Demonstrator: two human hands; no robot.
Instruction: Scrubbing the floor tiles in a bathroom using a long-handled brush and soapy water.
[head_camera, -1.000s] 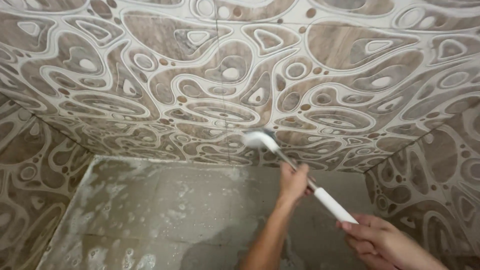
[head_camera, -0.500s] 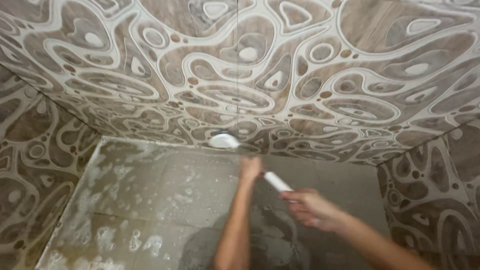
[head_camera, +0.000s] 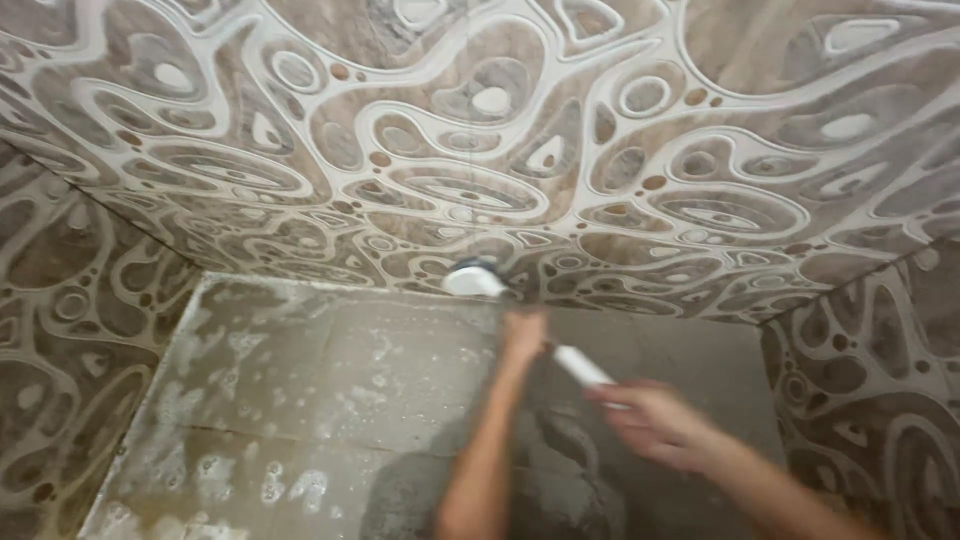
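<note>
A tiled wall (head_camera: 560, 130) patterned with swirling grey, brown and cream loops is filling the upper half of the view, and matching tiled walls are closing in at the left (head_camera: 70, 340) and right (head_camera: 880, 370). Below them a grey floor (head_camera: 330, 370) is lying wet, with white soapy patches spreading across its left and near parts. A long-handled brush (head_camera: 520, 320) is stretching from the lower right up toward the foot of the back wall; its pale round head (head_camera: 472, 278) is sitting right at the seam where wall and floor meet, and its white handle (head_camera: 582, 367) is showing between the two hands. The left hand (head_camera: 524, 334) is gripping the shaft just behind the head, fingers wrapped around it. The right hand (head_camera: 650, 420), blurred, is closing around the lower end of the handle.
</note>
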